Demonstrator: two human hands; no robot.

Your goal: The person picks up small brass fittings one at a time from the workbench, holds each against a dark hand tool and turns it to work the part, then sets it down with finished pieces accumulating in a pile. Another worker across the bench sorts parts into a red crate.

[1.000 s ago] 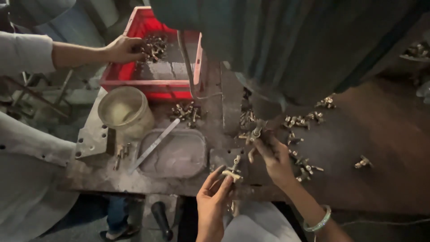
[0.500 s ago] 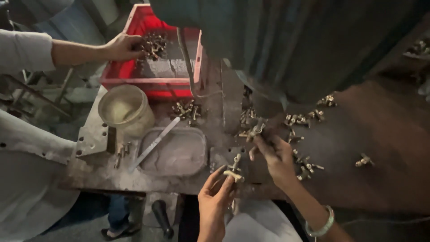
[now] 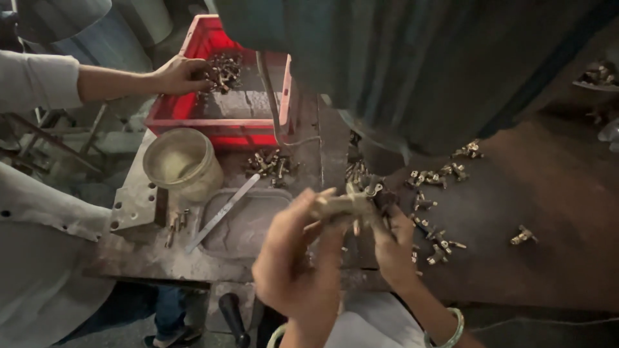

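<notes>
Hands (image 3: pixel 303 258) raised, brass fitting (image 3: pixel 345 206) between.

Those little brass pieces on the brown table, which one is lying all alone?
The lone brass fitting at the far right of the brown table. The other brass fittings lie clustered together nearer the hands, while this one has bare table all round it.

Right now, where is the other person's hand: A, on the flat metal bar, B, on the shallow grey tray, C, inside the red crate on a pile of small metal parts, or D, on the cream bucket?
C: the other person's hand rests on small metal parts inside the red crate, away from the cream bucket.
</notes>
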